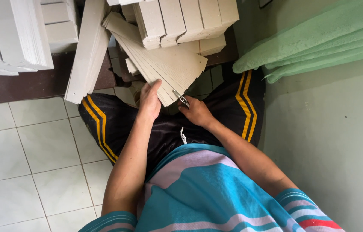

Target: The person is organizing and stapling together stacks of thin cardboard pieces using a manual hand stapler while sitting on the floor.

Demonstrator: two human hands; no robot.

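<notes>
I sit on the floor in black shorts with yellow stripes. My left hand (150, 101) grips the near edge of a fanned stack of pale cardboard sheets (164, 60) that leans toward me from a low dark table (40, 83). My right hand (195, 111) is closed on a small metal clip or blade (181, 98) that touches the stack's lower right corner. The sheets spread out like a fan from top left to bottom right.
Bundles of white folded cardboard (186, 17) are piled on the table behind the stack, with more stacks at the far left (12, 36). A white board (88, 51) leans on the table edge. A green cloth (319, 38) lies at right. White floor tiles (31, 163) spread left.
</notes>
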